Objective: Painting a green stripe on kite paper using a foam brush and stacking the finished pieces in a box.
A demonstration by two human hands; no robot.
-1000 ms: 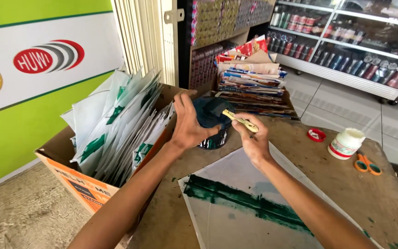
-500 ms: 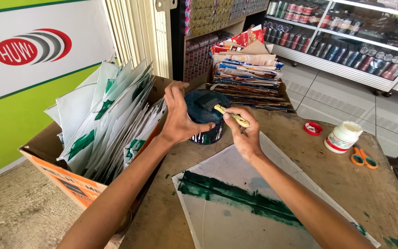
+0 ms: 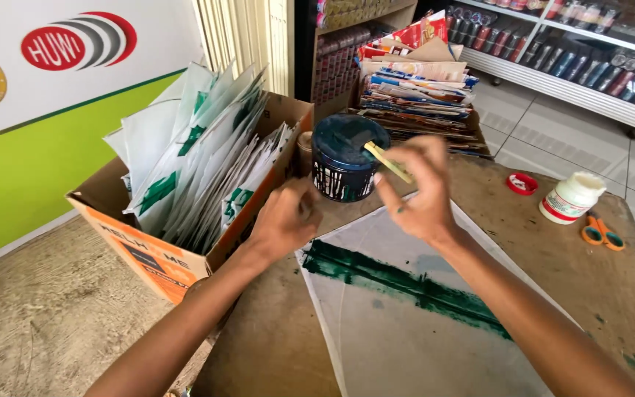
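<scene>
A dark round paint tin (image 3: 347, 165) smeared with green stands on the brown table (image 3: 553, 272). My right hand (image 3: 417, 195) grips a thin pale stick (image 3: 389, 162) whose tip rests on the tin's top. My left hand (image 3: 288, 220) hovers just left of the tin, fingers loosely curled, holding nothing. Below both hands lies a white sheet (image 3: 420, 323) with a thick green painted stripe (image 3: 406, 283) across it.
A cardboard box (image 3: 152, 246) at the left holds several white sheets with green marks. A stack of printed papers (image 3: 420, 92) sits behind the tin. A white glue bottle (image 3: 571, 197), its red cap (image 3: 522, 182) and orange scissors (image 3: 601, 231) lie at the right.
My left hand has let go of the tin and drawn back toward me. The right hand has lowered the stick's tip onto the tin. The view has shifted closer.
</scene>
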